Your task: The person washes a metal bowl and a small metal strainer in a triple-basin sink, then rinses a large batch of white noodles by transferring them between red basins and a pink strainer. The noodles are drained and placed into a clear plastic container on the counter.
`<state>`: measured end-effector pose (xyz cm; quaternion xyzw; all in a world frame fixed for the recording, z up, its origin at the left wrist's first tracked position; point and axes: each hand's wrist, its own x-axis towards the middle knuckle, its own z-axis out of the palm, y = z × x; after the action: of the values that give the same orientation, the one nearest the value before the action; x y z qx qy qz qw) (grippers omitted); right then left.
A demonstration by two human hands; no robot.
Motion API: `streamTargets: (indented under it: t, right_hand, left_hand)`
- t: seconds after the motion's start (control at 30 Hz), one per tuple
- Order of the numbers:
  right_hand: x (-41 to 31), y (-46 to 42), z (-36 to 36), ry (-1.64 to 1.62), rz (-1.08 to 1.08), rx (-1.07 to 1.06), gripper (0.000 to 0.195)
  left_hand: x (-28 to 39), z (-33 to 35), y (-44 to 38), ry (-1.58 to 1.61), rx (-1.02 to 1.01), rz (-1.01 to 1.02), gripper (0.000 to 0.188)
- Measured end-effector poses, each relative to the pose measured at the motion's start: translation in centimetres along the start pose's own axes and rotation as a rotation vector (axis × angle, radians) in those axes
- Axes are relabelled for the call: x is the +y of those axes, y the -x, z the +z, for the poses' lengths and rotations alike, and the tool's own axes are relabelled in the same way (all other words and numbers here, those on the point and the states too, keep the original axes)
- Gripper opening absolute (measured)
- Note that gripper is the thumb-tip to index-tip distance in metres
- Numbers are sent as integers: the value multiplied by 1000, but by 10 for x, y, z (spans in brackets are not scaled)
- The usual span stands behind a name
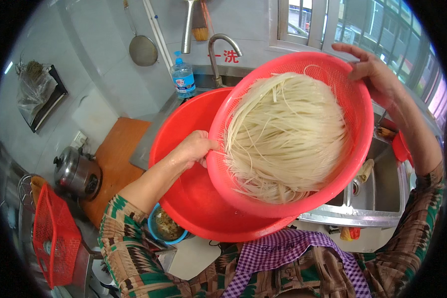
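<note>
A pink-red plastic colander [262, 210] full of pale, wet noodle-like strands [290, 138] is held tilted above a large red plastic basin [205, 201]. My left hand [197, 148] grips its rim on the left side, with the thumb on top. At the upper right, my right hand [372, 72] has the opposite rim between its thumb and the fingers, some of them hidden behind the colander; one finger sticks out from it. The strands lie in a thick mound inside the mesh. Below the colander, part of the basin's inside is hidden.
Behind the basin stand a curved steel faucet [213, 56] and a blue detergent bottle [183, 80]. A steel sink [387, 186] is at the right. Near my left forearm are a blue bucket [154, 232] with scraps, an electric cooker [78, 173] and a red plastic basket [59, 238].
</note>
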<state>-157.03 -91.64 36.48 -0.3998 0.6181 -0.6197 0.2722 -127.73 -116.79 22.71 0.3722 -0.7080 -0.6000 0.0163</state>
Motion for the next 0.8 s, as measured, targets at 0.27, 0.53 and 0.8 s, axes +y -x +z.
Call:
streamTargets:
  t: [0.27, 0.53, 0.8]
  right_hand:
    - [-28, 15, -28, 55, -110, 22, 61]
    - [-58, 14, -35, 46, -62, -13, 59]
    - [-79, 6, -40, 128, -49, -19, 56]
  left_hand:
    - [33, 20, -1, -59, 17, 126, 15]
    - [46, 33, 2, -18, -5, 139, 15]
    - [53, 36, 9, -79, -22, 150, 14]
